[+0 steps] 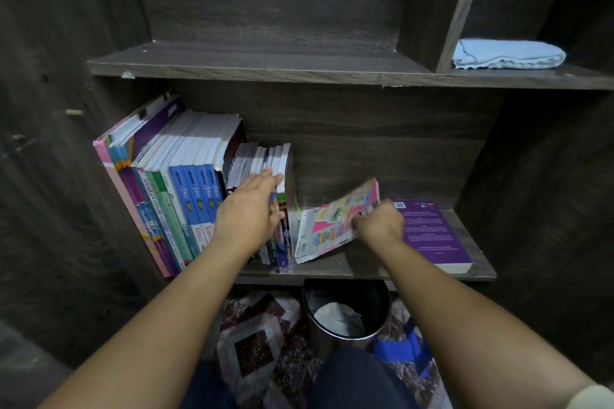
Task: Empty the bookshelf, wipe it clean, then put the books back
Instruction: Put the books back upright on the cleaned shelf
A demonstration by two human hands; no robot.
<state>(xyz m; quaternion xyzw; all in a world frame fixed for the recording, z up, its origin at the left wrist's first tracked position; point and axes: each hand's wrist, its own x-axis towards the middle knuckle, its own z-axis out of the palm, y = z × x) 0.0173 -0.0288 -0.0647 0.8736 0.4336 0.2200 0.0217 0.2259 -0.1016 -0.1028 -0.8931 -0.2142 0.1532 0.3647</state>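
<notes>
Folded pale-blue cloth [508,55] upper right, black round bin [347,309] below, flat purple book [432,232] crowding right; my right hand [380,222] grips the pink paperback [335,222] mid-shelf, tilted, long axis near-far; my flat left hand [249,209] presses upright books [192,196]

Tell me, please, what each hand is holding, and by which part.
The right hand grips the tilted pink book by its right edge. The left hand holds nothing; its straight fingers press against the upright books.
</notes>
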